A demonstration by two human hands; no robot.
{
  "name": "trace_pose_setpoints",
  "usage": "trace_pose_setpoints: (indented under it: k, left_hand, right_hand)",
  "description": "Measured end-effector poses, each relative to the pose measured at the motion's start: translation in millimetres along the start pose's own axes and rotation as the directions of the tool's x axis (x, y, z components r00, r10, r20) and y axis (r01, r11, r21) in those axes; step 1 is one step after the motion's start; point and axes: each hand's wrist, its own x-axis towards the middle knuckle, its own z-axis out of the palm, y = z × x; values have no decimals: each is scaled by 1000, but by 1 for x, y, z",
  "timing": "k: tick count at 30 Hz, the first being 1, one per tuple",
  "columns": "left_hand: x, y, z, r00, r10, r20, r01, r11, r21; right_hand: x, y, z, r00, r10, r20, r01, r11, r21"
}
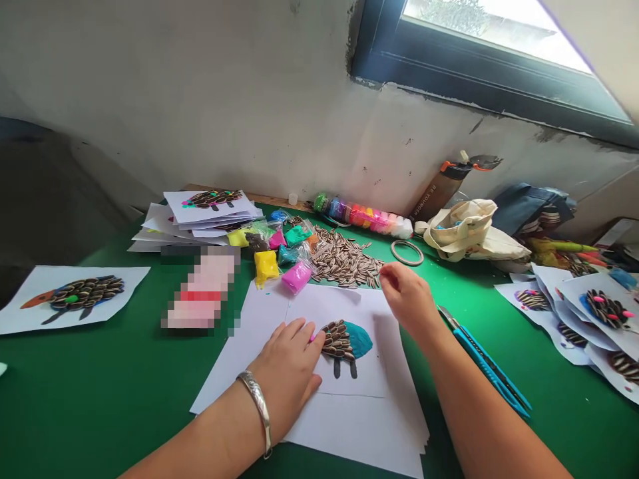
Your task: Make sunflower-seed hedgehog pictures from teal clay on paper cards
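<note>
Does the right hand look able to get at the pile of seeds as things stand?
Probably yes: the right hand is close by the right end of the seed pile, with nothing visible blocking it. The pink packet sits at the pile's left.

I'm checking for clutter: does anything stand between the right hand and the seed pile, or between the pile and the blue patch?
Nothing visible does: the right hand is right beside the seed pile, and only white paper lies between pile and blue patch.
</note>
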Motion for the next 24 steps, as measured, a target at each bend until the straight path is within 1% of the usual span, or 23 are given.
trace_pose_setpoints:
  k: [1, 2, 3, 4, 5, 7, 10, 14, 16, 21, 24]
  left_hand:
    - [1, 0, -1, 1000, -1, 18, 1, 1000, -1]
    - [1, 0, -1, 999, -4, 32, 4, 1000, 0]
    - [2, 0, -2, 999, -6, 42, 6, 1000, 2]
    - [3, 0, -3, 999, -3, 47, 3, 1000, 4]
    - [3, -1, -4, 999, 0, 45, 0, 1000, 7]
    - [3, -1, -4, 999, 10, 34, -10, 1000, 11]
    - [3, -3, -1, 1000, 27, -1, -27, 1000, 12]
    - [1, -7, 8, 997, 41, -69, -39, 999, 27]
    - [1, -7, 10, 995, 40, -87, -37, 999, 34]
    - [3, -5, 1, 998, 53, -21, -52, 998, 20]
    - [4, -5, -3, 998, 59, -8, -59, 998, 18]
  right_hand:
    - [-7, -6, -3, 1000, 10, 28, -15, 985, 170]
    - [-16, -13, -4, 995, 34, 90, -60, 949, 308]
    - [-24, -19, -4, 987, 51, 150, -109, 905, 410]
    - [-33, -24, -3, 976, 72, 208, -164, 867, 471]
    - [-41, -28, -1, 965, 98, 243, -210, 844, 494]
    - [-52, -33, 3, 958, 118, 261, -235, 844, 481]
    - [-57, -36, 7, 964, 72, 257, -183, 880, 439]
    - [-55, -37, 6, 970, 37, 241, -130, 913, 386]
    - [-55, -37, 6, 971, 15, 239, -103, 927, 360]
    - [-54, -34, 7, 965, -118, 236, 40, 949, 313]
    - [-52, -34, 9, 963, -144, 226, 74, 954, 291]
